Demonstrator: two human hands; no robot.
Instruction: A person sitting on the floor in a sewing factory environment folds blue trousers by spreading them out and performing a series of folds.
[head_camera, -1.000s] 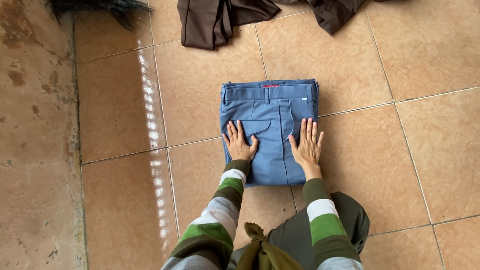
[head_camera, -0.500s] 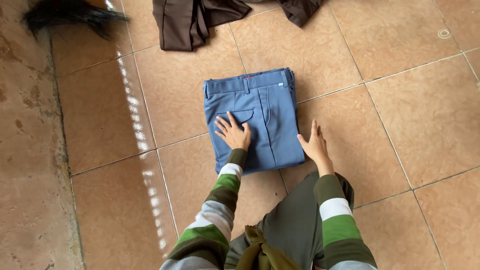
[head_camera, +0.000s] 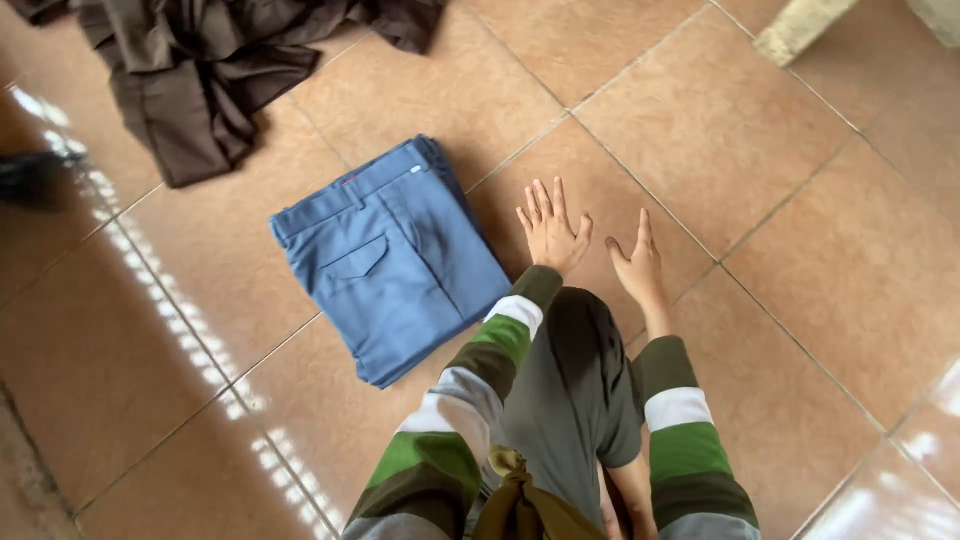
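Both my hands hover flat over the tiles (head_camera: 760, 170), left hand (head_camera: 551, 229) fingers spread, right hand (head_camera: 637, 262) edge-on, beside the folded trousers (head_camera: 390, 260), holding nothing.

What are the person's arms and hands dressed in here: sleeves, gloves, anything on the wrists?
Both arms wear long knit sleeves with wide bands of green, white, grey and dark olive, ending in dark olive cuffs. The left hand and the right hand are bare: no gloves, and no rings or watch that I can see.

one folded blue trousers (head_camera: 390, 262), one dark brown garment heap (head_camera: 215, 60) — two hands (head_camera: 550, 230)
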